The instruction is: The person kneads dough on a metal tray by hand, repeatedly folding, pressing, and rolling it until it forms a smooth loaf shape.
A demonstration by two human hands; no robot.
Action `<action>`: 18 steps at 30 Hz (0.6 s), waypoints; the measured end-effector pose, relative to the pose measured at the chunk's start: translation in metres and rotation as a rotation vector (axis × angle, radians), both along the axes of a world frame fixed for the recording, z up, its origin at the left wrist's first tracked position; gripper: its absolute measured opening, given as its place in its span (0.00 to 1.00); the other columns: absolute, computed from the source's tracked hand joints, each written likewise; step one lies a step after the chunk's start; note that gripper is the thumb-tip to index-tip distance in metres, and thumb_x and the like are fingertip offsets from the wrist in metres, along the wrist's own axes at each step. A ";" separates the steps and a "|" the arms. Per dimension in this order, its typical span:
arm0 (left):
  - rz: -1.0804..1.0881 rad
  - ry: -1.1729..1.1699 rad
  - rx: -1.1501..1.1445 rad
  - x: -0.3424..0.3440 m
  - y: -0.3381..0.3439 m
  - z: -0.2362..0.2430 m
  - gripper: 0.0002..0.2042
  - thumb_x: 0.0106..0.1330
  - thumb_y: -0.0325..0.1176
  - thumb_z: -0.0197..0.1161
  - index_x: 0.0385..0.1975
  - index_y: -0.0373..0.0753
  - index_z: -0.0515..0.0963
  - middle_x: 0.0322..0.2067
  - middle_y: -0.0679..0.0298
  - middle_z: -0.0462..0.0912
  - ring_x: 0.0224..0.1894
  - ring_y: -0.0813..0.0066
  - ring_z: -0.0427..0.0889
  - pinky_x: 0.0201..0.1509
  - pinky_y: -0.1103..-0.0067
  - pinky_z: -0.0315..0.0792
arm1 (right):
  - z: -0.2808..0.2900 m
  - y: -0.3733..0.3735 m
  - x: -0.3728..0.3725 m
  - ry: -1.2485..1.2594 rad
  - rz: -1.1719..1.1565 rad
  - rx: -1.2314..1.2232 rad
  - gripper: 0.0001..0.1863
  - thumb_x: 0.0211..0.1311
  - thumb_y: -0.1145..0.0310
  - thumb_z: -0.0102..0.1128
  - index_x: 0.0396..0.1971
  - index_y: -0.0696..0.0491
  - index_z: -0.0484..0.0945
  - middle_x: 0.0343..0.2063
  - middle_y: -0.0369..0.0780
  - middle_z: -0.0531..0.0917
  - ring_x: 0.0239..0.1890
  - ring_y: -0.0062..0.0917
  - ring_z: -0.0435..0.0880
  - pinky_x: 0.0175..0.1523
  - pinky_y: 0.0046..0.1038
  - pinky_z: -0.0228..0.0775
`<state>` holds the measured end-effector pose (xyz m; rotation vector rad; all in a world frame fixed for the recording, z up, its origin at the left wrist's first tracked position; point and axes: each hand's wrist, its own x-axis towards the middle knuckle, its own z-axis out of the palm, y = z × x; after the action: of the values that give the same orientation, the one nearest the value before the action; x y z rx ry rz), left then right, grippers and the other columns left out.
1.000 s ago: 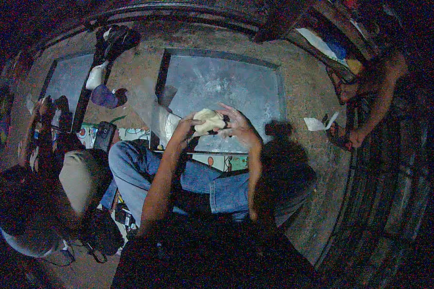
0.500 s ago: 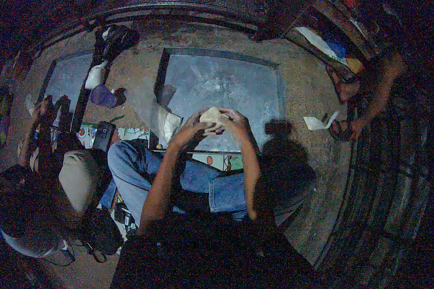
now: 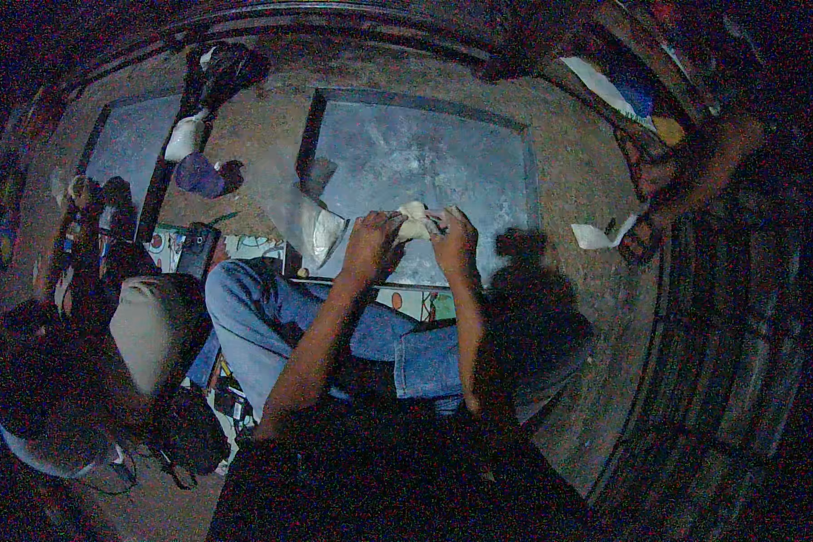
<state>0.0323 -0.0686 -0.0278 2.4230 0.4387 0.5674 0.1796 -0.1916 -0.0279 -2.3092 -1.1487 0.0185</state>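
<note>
1. Head view, the thing itself: the pale lump of dough (image 3: 414, 219) sits between my two hands, raised above the grey metal sheet (image 3: 425, 158) on the floor in front of my knees. It lies just right of my left hand (image 3: 370, 246) and just left of my right hand (image 3: 452, 242), touching both.

2. Head view, left hand: my fingers are curled around the lump's left and lower side, grasping it. The thumb side is turned away, so I cannot tell how deep the grip goes.

3. Head view, right hand: it is closed on the lump's right edge, pinching it from above and from the side. Both hands are about equally near; neither has let go.

4. Head view, the axis: the lump looks slightly longer across, running from one hand to the other, though the dim picture blurs its outline.

5. Head view, around my hands: a clear plastic bag (image 3: 312, 226) lies just left of my left hand on the sheet's near corner. Another person's hand (image 3: 646, 230) holds a white scrap (image 3: 596, 237) well to my right.
</note>
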 end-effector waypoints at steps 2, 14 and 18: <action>0.051 0.018 0.104 0.002 -0.004 0.004 0.18 0.54 0.32 0.63 0.46 0.39 0.78 0.43 0.54 0.81 0.47 0.52 0.77 0.55 0.59 0.67 | 0.009 -0.005 -0.005 -0.084 0.027 -0.001 0.13 0.55 0.71 0.65 0.42 0.49 0.83 0.45 0.45 0.82 0.47 0.41 0.82 0.52 0.37 0.75; 0.096 0.150 0.016 0.009 0.007 0.005 0.19 0.53 0.35 0.63 0.47 0.42 0.78 0.43 0.57 0.81 0.49 0.57 0.76 0.59 0.59 0.63 | -0.006 0.003 -0.048 -0.316 0.195 -0.327 0.26 0.63 0.74 0.42 0.63 0.63 0.62 0.65 0.52 0.65 0.66 0.45 0.64 0.69 0.39 0.58; 0.081 0.071 -0.085 0.005 0.001 0.004 0.19 0.56 0.33 0.62 0.48 0.38 0.77 0.48 0.50 0.79 0.51 0.51 0.75 0.60 0.62 0.65 | -0.015 0.006 -0.052 -0.404 0.204 -0.340 0.26 0.64 0.72 0.43 0.63 0.62 0.63 0.64 0.51 0.67 0.64 0.44 0.67 0.67 0.38 0.61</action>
<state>0.0375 -0.0676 -0.0243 2.3582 0.5817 0.4890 0.1276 -0.1859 -0.0432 -2.5518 -1.6935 -0.2006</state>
